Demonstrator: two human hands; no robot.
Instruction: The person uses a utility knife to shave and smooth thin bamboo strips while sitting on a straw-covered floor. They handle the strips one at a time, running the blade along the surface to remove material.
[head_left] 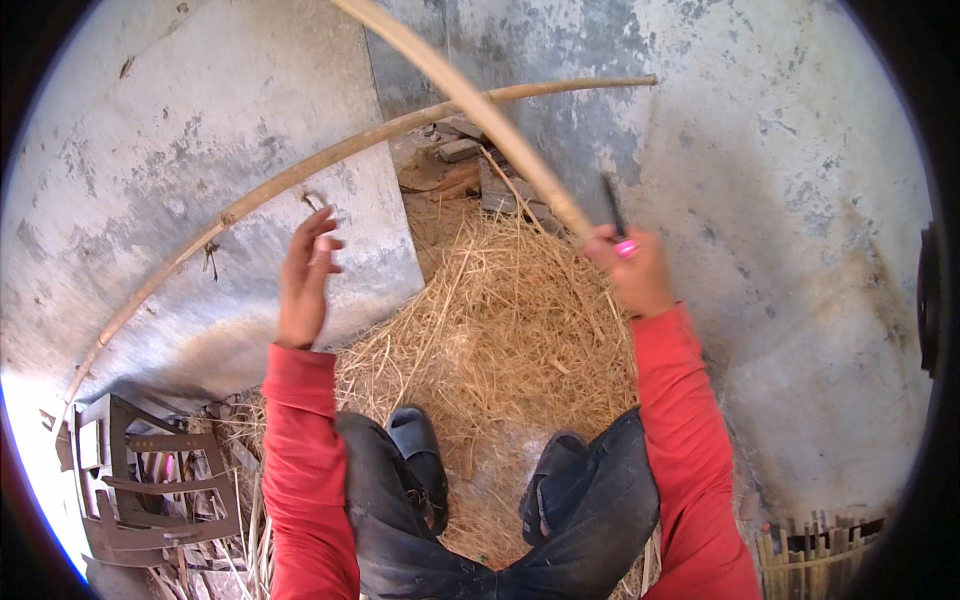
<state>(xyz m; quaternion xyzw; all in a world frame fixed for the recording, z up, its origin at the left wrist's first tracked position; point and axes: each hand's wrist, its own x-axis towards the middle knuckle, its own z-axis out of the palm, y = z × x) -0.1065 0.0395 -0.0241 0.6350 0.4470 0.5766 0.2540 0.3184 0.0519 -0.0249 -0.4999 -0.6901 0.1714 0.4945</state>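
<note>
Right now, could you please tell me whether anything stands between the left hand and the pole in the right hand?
Nothing visible stands between the left hand and the pole in the right hand; the second pole crosses behind it, farther up. The straw lies below both hands.

Patchy grey-wht walls (790, 190), dry straw (500, 290) on flr (500, 455), loose bricks (460, 150) ahead, bright lt (25, 435) far L.

Pale pole (489, 117) blurred, cut off above, dark tool (613, 205) blurred
</note>
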